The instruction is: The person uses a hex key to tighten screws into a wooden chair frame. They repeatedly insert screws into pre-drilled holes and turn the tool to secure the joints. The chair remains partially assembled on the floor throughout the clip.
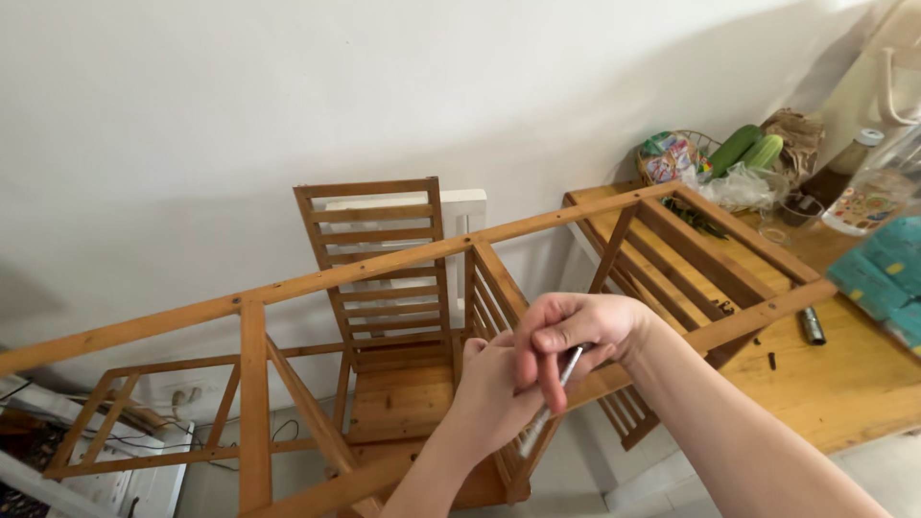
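Hands meet just in front of the camera, at the near rail of a wooden frame (384, 269). The right hand (576, 331) is closed around a thin metal tool (552, 403), thumb and fingers pinching its upper end; the shaft runs down and to the left from the grip, its long axis steeply slanted, its lower tip ending beside the left wrist. The left hand (494, 393) sits directly under and against the right, fingers curled toward the rail, but whether it grasps the wood or only steadies against it cannot be told. Both hands are equally close to the joint where an upright slatted panel meets the rail.

The frame is bare, honey-coloured wood, smooth, with straight square bars and a diagonal brace. Below it stands a wooden chair (384, 297) with a slatted back. To the right is a wooden table (844, 384), carrying a small dark cylinder (812, 326), teal packets (883, 273), and farther back a wire basket (686, 158) with green vegetables (748, 149). A white wall (288, 86) lies behind.
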